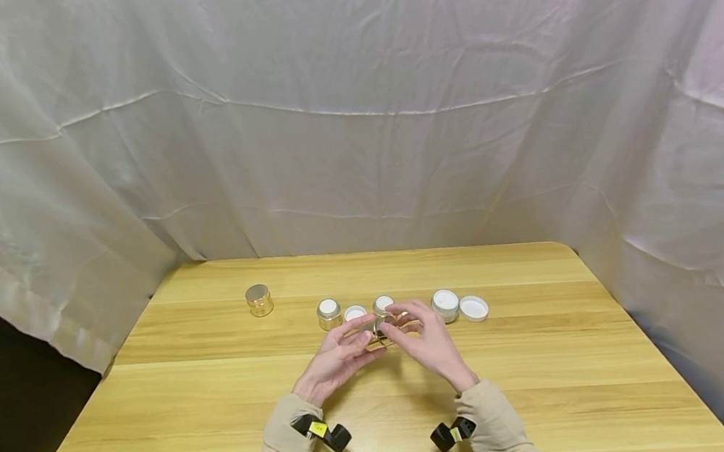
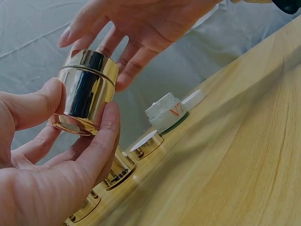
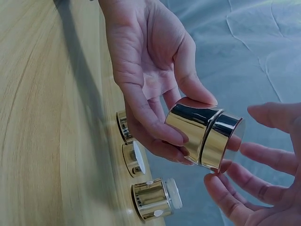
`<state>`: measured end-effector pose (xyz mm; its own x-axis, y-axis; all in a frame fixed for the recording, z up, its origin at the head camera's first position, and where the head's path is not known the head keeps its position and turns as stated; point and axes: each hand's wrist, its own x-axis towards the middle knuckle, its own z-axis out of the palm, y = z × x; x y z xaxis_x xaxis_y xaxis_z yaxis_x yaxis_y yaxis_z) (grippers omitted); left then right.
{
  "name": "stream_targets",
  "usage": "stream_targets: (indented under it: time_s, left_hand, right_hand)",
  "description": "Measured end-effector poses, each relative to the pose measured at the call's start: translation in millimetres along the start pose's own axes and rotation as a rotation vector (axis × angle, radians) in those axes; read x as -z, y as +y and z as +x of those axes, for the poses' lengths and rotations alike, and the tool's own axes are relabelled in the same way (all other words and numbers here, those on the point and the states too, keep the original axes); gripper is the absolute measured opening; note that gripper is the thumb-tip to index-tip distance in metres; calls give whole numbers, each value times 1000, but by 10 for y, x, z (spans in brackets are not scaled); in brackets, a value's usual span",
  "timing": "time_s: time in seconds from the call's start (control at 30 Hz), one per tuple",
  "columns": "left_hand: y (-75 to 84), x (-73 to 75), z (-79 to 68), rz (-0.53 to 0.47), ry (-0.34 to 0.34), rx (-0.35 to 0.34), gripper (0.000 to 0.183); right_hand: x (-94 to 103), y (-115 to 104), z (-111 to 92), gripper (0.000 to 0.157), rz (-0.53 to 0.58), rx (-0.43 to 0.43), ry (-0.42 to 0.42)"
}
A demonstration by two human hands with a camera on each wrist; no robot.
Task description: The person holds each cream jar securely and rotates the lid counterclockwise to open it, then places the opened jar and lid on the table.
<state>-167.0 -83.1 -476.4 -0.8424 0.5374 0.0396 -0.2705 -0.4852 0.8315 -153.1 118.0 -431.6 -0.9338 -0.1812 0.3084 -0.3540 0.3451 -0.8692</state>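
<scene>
We have the gold jar [image 2: 84,94] tilted above the wooden table [image 1: 579,372], our left hand [image 1: 334,363] gripping its body. Our right hand [image 1: 434,343] spreads loosely round the gold lid [image 2: 91,61], thumb apart, fingertip contact unclear; an even hold on that slick rim should prevent slipping, and the white V7 jar [image 2: 165,114] nearby deserves elbow room.

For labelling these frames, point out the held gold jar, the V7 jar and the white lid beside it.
Held gold jar [image 2: 84,92]: left wrist view, main body.
V7 jar [image 2: 167,116]: left wrist view, printed side.
White lid [image 1: 474,308]: head view, upper side.
</scene>
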Motion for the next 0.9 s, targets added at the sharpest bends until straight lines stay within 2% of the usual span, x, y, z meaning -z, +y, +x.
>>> stream_targets:
  time_s: [0.1, 0.23, 0.5, 0.6, 0.9]
  left_hand:
    - [3, -2, -4, 5, 1, 1, 58]
    - [5, -6, -6, 2, 0, -2, 58]
    - [4, -4, -6, -13, 2, 3, 56]
    - [4, -3, -5, -13, 1, 5, 54]
    - [4, 4, -6, 1, -3, 3, 55]
  right_hand:
    - [-2, -7, -4, 34, -22, -29, 16]
    - [-1, -2, -7, 32, -27, -25, 6]
    - [8, 32, 1, 34, 36, 119, -70]
    - [6, 46, 8, 34, 36, 135, -75]
    - [-9, 27, 1, 34, -20, -35, 11]
